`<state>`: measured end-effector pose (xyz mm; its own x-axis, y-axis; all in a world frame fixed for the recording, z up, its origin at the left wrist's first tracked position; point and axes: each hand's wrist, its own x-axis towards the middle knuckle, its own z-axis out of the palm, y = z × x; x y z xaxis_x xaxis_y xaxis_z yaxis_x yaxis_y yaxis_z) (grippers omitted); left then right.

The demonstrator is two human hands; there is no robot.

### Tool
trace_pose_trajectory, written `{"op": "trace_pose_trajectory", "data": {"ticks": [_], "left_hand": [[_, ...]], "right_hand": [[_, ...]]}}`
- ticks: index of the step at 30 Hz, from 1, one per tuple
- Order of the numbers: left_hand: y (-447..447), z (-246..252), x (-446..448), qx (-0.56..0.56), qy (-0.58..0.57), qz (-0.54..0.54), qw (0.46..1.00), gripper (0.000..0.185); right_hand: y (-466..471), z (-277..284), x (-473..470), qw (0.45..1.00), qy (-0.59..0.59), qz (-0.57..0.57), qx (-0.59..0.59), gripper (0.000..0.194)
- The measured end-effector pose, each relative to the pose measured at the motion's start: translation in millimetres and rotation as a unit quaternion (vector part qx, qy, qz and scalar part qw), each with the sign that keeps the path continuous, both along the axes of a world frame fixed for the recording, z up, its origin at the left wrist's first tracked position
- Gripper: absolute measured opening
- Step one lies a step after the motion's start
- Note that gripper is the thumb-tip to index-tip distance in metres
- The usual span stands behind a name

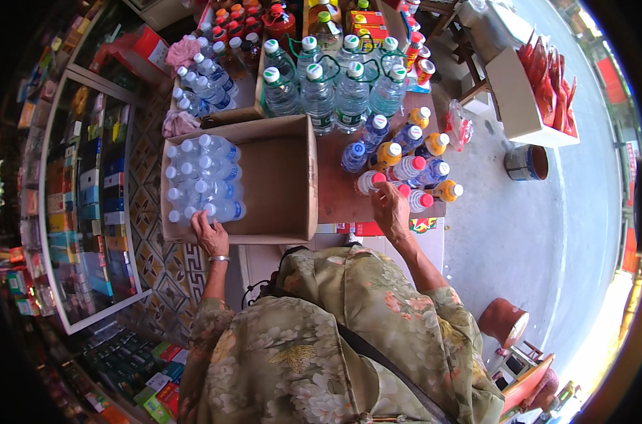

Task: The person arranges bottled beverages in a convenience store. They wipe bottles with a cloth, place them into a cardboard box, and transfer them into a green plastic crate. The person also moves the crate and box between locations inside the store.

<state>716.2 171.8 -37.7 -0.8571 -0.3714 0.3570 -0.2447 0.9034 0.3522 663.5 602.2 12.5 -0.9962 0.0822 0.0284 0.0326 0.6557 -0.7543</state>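
My left hand [210, 233], with a metal bracelet at the wrist, reaches over the near wall of an open cardboard box [278, 185]. Its fingertips are at the caps of the nearest water bottles [226, 211]. Several clear bottles with white caps and blue labels stand in rows in the box's left part; bare cardboard shows at its right. Over the table my right hand [391, 209] has its fingers bent beside a red-capped bottle [367, 182]. Whether it grips that bottle is hidden. More red-capped bottles [406, 168] stand around the fingertips.
Orange drinks [387, 155] and blue-labelled bottles [354, 157] stand on the reddish-brown table [338, 199]. Large water bottles [318, 98] with green handles line the back. A glass display case [95, 201] is at left. A metal bucket [526, 162] and a white box [528, 100] are at right.
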Motion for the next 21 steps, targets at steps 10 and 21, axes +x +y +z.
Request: {"op": "trace_pose_trajectory", "data": {"ticks": [10,21], "left_hand": [[32,-32,-6,0.115,-0.203,0.094,0.968,0.017],[45,-22,-36,0.054,-0.278,0.239,0.929,0.022]], "right_hand": [[84,16,-18,0.993,0.082,-0.088,0.017,0.009],[110,14,-15,0.994,0.024,-0.084,0.070,0.012]]}}
